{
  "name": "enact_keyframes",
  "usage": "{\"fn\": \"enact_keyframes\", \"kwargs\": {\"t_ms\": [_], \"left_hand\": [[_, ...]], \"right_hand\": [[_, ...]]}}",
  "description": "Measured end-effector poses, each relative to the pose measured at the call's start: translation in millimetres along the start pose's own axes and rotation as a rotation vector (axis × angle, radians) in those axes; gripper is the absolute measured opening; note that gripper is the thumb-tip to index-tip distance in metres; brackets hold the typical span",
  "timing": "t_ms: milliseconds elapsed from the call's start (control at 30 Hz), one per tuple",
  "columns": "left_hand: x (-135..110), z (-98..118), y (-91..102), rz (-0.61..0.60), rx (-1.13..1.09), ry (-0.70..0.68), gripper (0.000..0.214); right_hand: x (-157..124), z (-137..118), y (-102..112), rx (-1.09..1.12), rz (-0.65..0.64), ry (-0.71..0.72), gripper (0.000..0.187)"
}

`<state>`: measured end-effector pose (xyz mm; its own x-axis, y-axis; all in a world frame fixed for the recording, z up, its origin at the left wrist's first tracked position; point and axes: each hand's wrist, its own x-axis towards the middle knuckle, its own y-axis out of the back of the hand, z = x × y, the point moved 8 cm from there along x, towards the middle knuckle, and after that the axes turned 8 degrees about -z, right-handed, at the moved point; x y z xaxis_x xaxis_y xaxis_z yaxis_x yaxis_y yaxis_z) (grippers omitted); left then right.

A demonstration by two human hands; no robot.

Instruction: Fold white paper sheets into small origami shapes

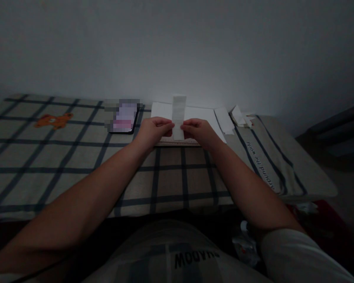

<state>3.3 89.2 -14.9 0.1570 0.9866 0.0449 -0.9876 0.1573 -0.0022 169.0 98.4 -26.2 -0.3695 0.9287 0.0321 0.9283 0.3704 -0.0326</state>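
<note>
Fingers (168, 126) pinch paper strip (178, 110) edges, left hand (153, 133), right hand (198, 132), checked cloth (76, 157) below

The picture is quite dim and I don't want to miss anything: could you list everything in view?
paper strip: one, white, upright, pinched between both hands
paper sheets: a few, white, flat on the cloth behind the hands
paper scraps: several, white, right of the sheets
phone: one, dark frame, lying left of the sheets
bear patch: one, orange, far left on the cloth
tablecloth: one, beige with dark checks, covering the table
wall: one, pale grey, behind the table
shirt: one, light with dark lettering, bottom edge
left hand: one, bare, gripping the strip's left edge
right hand: one, bare, gripping its right edge
</note>
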Motion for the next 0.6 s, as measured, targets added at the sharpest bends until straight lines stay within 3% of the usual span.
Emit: {"fn": "enact_keyframes", "kwargs": {"t_ms": [233,400,600], "left_hand": [[0.5,-5.8,-5.9,-0.064,-0.026,0.057,0.016],[0.9,-2.6,-1.0,-0.019,-0.016,0.004,0.016],[1.4,-3.4,-1.9,-0.029,-0.004,0.002,0.016]], "right_hand": [[1.6,-2.7,8.7,-0.003,0.08,0.049,0.021],[1.7,3.0,1.4,0.058,0.016,-0.014,0.027],[0.9,-0.7,3.9,-0.033,0.018,0.035,0.023]]}}
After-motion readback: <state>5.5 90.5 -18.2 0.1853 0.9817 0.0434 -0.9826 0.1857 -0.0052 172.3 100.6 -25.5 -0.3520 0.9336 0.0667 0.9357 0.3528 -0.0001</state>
